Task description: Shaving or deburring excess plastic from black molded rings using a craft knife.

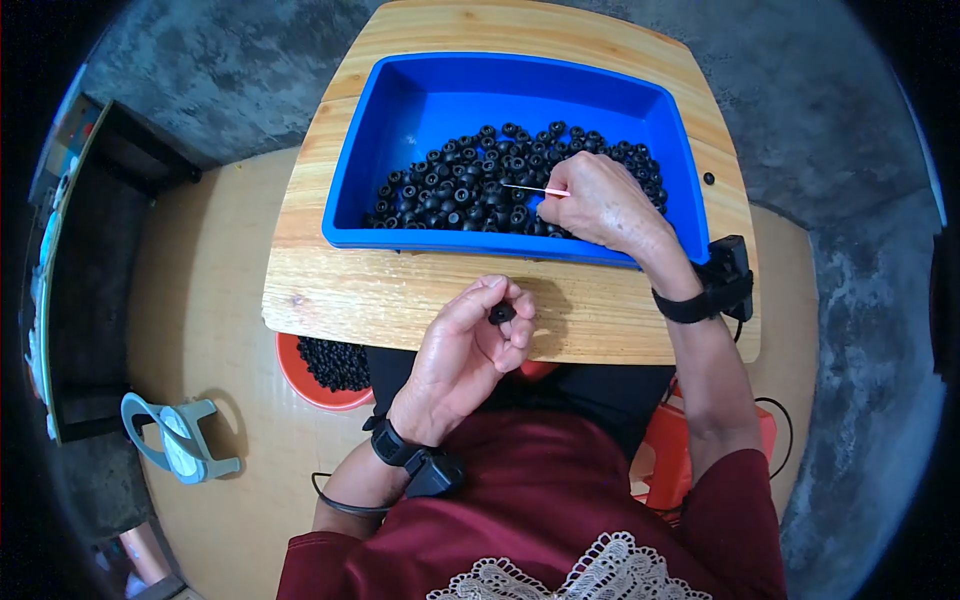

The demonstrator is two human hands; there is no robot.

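Observation:
My left hand [450, 345] is over the table's near edge, palm turned up, its fingers curled around a small round black part [501, 313] with a hollow centre. Over the blue bin [480, 239], my right hand [605, 205] grips a thin pointed metal tool [530, 188] with a pale pink handle, its tip pointing left. Many similar black ring-like parts [455, 185] lie heaped in the bin's near half. The right fingertips reach down among these parts; whether they also pinch one is hidden.
The bin sits on a light wooden table [350, 290]. One loose black piece [709, 179] lies right of it. Below left, an orange-red basin [290, 372] holds small black pieces. A pale blue child's chair [185, 440] stands on the floor, and a red stool [668, 455] beside me.

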